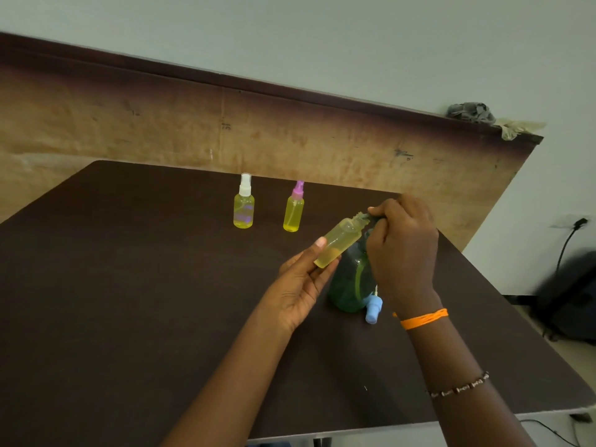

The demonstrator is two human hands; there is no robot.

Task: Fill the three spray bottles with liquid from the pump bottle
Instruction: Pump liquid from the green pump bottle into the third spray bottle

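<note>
My left hand (300, 282) holds an uncapped spray bottle (338, 241) tilted, its open neck up against the nozzle of the green pump bottle (350, 285). Yellow liquid lies in its lower part. My right hand (400, 243) sits on top of the pump bottle, fingers curled over the pump head, which is mostly hidden. A blue spray cap (373, 308) lies on the table beside the pump bottle's base. Two capped spray bottles full of yellow liquid stand further back: one with a white cap (244, 204), one with a pink cap (294, 209).
The dark brown table (129, 285) ends in a front edge at the lower right. A brown board (129, 124) leans on the wall behind it. A dark bag (571, 298) and a cable sit on the floor at right.
</note>
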